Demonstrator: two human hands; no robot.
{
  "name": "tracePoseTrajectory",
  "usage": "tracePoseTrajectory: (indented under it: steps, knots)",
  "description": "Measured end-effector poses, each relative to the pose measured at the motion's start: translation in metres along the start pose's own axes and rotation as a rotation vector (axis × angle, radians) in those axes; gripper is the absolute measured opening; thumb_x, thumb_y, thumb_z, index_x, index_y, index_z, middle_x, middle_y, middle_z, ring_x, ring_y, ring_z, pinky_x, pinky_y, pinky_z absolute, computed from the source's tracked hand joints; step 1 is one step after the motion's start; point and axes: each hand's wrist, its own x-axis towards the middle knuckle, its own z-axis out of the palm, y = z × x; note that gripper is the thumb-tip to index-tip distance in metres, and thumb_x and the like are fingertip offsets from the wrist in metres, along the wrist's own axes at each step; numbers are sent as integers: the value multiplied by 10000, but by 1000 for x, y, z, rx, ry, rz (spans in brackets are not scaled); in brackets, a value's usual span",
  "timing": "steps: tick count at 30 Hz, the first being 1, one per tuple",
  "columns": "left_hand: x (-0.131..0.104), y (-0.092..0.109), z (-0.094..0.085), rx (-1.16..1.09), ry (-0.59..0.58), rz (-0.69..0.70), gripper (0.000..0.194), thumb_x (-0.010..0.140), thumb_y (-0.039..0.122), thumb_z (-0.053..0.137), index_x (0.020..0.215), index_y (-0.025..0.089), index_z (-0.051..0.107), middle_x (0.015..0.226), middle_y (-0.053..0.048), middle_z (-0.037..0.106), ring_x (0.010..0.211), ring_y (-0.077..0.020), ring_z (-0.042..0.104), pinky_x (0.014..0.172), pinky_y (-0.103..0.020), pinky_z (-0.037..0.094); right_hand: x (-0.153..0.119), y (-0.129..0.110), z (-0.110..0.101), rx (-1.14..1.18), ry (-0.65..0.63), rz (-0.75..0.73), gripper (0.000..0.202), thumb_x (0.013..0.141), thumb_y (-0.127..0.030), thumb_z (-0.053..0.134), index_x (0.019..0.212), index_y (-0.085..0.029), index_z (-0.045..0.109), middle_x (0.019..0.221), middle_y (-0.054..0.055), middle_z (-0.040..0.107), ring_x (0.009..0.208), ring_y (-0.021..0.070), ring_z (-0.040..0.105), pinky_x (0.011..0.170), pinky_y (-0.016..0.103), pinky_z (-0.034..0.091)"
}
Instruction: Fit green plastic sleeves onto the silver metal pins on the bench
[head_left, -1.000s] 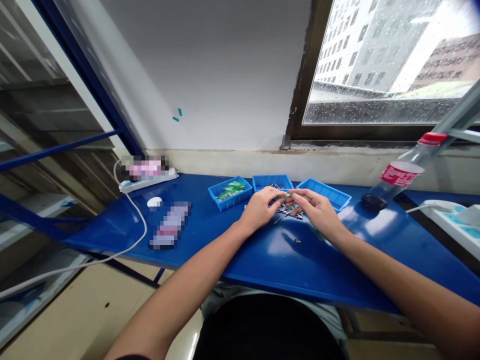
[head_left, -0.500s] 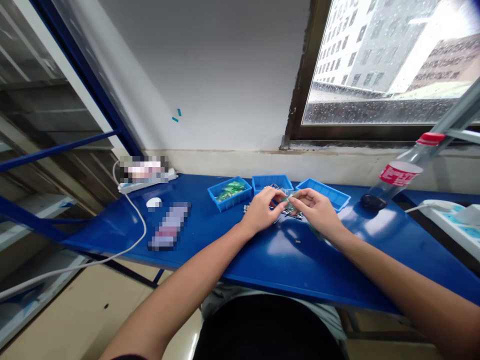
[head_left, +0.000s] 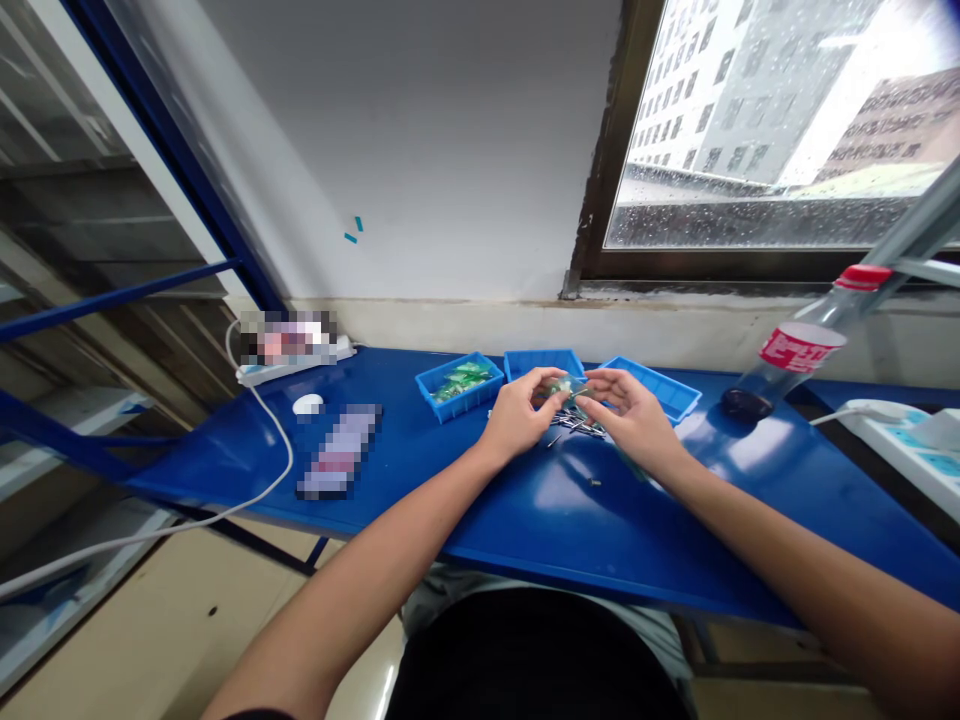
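Observation:
Between my two hands is a small clear, greenish plastic bag [head_left: 571, 385], held above the table. My left hand [head_left: 521, 412] is closed on its left side, thumb against the fingers. On the other side, my right hand [head_left: 634, 415] pinches it with thumb and fingertips. Whatever the bag contains is too small to make out. Below the hands lies a pile of metal screws [head_left: 576, 424], partly covered by the fingers. One loose screw [head_left: 595, 483] rests nearer the table's front edge. Part of a greenish clear piece [head_left: 632, 464] shows beneath my right wrist.
Along the back stand a blue bin [head_left: 447, 411] of green packets, a middle blue bin [head_left: 543, 360] and a right blue bin [head_left: 681, 404]. A cola bottle [head_left: 801, 345] tilts at right. Power strips [head_left: 911, 445], a white cable [head_left: 279, 430] and a blurred flat object [head_left: 341, 452] lie around.
My hands have shifted slightly apart, with the right fingers raised and spread more. More of the bag and the screw pile now shows between them.

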Motion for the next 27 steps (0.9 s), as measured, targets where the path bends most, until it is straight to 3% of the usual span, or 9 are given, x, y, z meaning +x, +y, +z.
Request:
tracePoseTrajectory:
  steps: [3, 7, 12, 15, 17, 20, 22, 24, 27]
  knots:
    - [-1, 1, 2, -23, -27, -20, 328, 989, 275, 676, 1307, 196, 657, 1191, -102, 772, 1079, -235, 754, 899, -345, 642, 0, 0, -1, 14, -55, 15, 435, 851, -536, 852, 1084, -209, 684, 955, 80, 766, 850, 230, 745, 756, 368, 647]
    - [-1, 3, 2, 26, -27, -24, 321, 977, 230, 660, 1296, 194, 672, 1264, -108, 760, 1144, -250, 738, 917, -347, 638, 0, -1, -2, -10, -8, 28, 432, 846, -529, 855, 1085, -207, 694, 885, 60, 752, 746, 206, 713, 674, 343, 615]
    - [1, 6, -3, 79, 0, 22, 212, 948, 149, 649, 1123, 202, 757, 1203, -85, 773, 1147, -242, 726, 1003, -386, 612, 1, -2, -4, -148, 35, -101, 291, 889, -507, 805, 1008, -242, 783, 1079, 94, 719, 962, 249, 703, 796, 382, 615]
    - [2, 6, -5, 63, 65, 42, 205, 924, 115, 649, 1023, 205, 805, 1436, -104, 662, 1267, -255, 672, 1037, -391, 603, 2, 0, -6, -220, 76, -201, 207, 903, -468, 780, 944, -269, 820, 1185, 103, 661, 1112, 276, 665, 839, 391, 609]
    - [3, 5, -5, 23, 84, 4, 215, 934, 127, 636, 1010, 204, 822, 1492, -106, 624, 1274, -258, 674, 1003, -377, 617, 3, 2, -7, -243, 83, -206, 171, 916, -430, 757, 918, -273, 825, 1156, 97, 662, 1092, 268, 666, 821, 385, 604]
    - [2, 3, -4, -7, 51, -74, 261, 948, 112, 584, 1013, 193, 824, 1206, -92, 776, 1132, -239, 739, 990, -377, 615, 2, 4, -8, -239, 45, -177, 164, 935, -388, 722, 898, -261, 820, 1116, 87, 682, 977, 241, 686, 785, 382, 606]
    - [2, 5, -2, -4, 49, -82, 282, 948, 94, 552, 1021, 180, 810, 1084, -74, 804, 1070, -227, 752, 1004, -377, 605, 2, 4, -6, -218, 8, -148, 173, 954, -374, 692, 936, -256, 818, 1150, 87, 691, 887, 218, 694, 779, 397, 617]
    - [2, 7, -2, 1, 76, -46, 227, 963, 133, 571, 1038, 169, 782, 1115, -81, 797, 1061, -222, 749, 986, -359, 607, 1, 2, -5, -191, -23, -130, 197, 980, -371, 655, 969, -253, 812, 1189, 93, 696, 878, 218, 702, 787, 412, 630]
    - [3, 9, -8, 107, 152, 27, 128, 952, 236, 687, 1057, 170, 719, 1119, -92, 767, 995, -213, 744, 907, -334, 616, 0, 0, -3, -186, -47, -145, 215, 1002, -359, 619, 982, -249, 803, 1202, 104, 708, 1017, 259, 708, 805, 417, 637]
